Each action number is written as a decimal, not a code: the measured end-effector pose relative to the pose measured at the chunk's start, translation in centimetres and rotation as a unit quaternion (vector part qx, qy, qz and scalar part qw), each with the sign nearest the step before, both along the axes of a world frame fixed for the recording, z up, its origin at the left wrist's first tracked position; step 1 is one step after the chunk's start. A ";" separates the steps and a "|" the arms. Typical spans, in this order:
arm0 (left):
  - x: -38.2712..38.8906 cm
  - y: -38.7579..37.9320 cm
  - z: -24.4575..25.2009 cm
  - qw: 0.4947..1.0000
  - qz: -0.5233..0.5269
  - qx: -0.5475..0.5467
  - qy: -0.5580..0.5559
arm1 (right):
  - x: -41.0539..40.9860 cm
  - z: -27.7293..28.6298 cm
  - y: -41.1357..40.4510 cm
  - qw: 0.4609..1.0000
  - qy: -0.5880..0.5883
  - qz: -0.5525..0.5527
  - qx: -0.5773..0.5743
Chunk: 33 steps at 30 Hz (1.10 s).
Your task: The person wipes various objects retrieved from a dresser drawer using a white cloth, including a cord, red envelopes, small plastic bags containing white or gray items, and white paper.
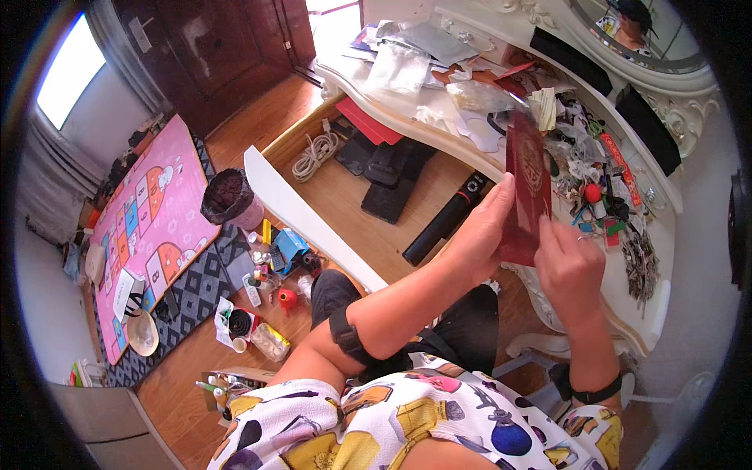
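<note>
Both my hands hold dark red booklets or folders (529, 170) with a gold emblem, raised over the right part of a white dresser. My left hand (484, 229) grips them along the left edge. My right hand (567, 258), with a ring on it, pinches their lower right edge. Below and left, an open drawer (317, 226) holds a coiled white cable (316, 155), red folders (367, 123), several black flat devices (388, 182) and a black cylinder (440, 223). What lies inside the booklets is hidden.
Papers and plastic bags (399, 64) cover the dresser's left part; small items and a bunch of keys (640, 264) lie at the right. On the floor are a lined waste bin (235, 200), a blue box (291, 249), a red pot-shaped item (288, 298) and a pink play mat (155, 223).
</note>
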<state>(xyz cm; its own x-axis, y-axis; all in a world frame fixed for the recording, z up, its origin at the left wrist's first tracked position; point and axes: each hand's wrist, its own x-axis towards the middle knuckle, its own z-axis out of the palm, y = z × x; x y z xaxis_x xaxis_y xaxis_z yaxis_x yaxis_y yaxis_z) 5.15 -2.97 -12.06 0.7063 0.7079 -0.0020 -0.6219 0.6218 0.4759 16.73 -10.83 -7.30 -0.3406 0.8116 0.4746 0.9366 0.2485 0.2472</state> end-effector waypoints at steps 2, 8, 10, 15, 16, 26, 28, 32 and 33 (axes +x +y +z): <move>-0.7 -0.5 1.3 1.000 -0.004 -0.028 -0.008 | -0.6 0.2 -0.9 0.999 0.041 0.004 -0.003; -2.6 -0.9 1.1 0.994 0.024 -0.017 0.103 | -0.4 -0.8 -1.6 0.971 0.235 0.001 0.052; -3.4 -0.9 1.1 0.994 -0.002 0.015 0.111 | -0.4 -1.9 -2.2 0.692 0.697 -0.129 -0.139; -5.3 1.2 -0.8 0.986 -0.062 0.048 0.145 | -1.5 -3.2 -1.6 0.500 0.832 -0.044 -0.237; -5.3 1.3 -1.2 0.977 -0.037 0.077 0.194 | -1.6 -3.1 -1.5 0.498 0.833 -0.039 -0.238; -12.6 9.5 -7.5 0.841 0.142 -0.177 0.491 | -1.8 -1.7 -1.5 0.468 0.876 0.020 -0.113; -13.2 10.8 -8.8 0.877 0.109 -0.191 0.427 | -1.8 -1.6 -1.6 0.460 0.882 0.015 -0.106; -11.1 11.2 -7.6 0.865 0.180 -0.231 0.408 | -0.4 -2.2 -2.2 0.475 0.874 0.019 -0.097; -10.7 11.4 -7.0 0.868 0.201 -0.229 0.392 | -0.2 -2.3 -2.3 0.479 0.873 0.027 -0.089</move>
<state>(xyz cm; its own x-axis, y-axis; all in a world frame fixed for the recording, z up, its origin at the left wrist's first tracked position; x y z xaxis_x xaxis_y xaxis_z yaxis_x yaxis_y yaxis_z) -5.60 8.40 -19.10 0.0577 0.6955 -0.7162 -0.4292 0.6650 0.6112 16.52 -13.12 -9.65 0.4265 0.9045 -0.0004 -0.3309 0.1556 -0.9308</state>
